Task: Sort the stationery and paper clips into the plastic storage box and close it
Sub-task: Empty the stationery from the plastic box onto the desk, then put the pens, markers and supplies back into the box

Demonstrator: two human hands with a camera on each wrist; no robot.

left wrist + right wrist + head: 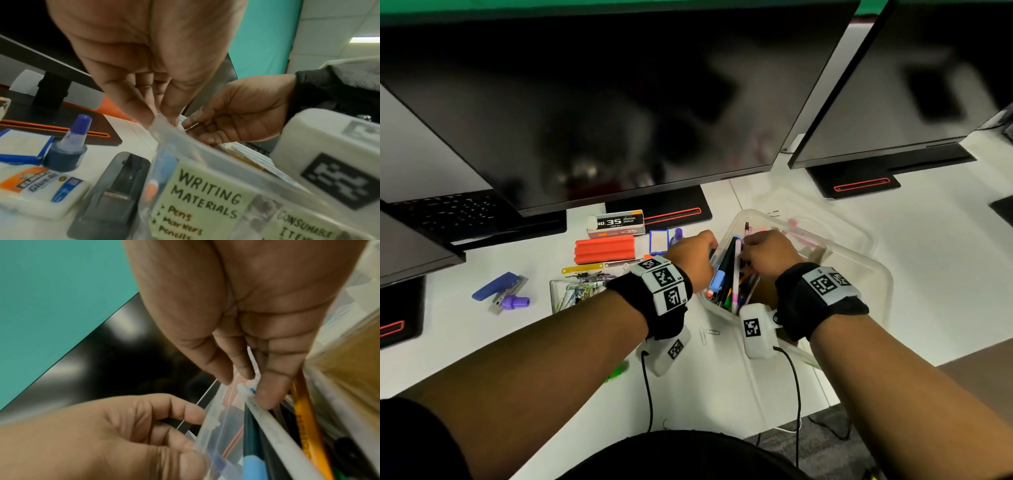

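While left hand [691, 255] pinches rim of box [859, 260], right hand [767, 255] pinches pens [726, 270], tightly packed inside.

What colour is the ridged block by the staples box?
The ridged block is orange; clearest in head view.

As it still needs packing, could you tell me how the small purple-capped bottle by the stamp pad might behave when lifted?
The bottle looks small, so probably light. Standing upright on a base wider than its tapered cap, it seems fairly stable; its round body would likely roll if toppled.
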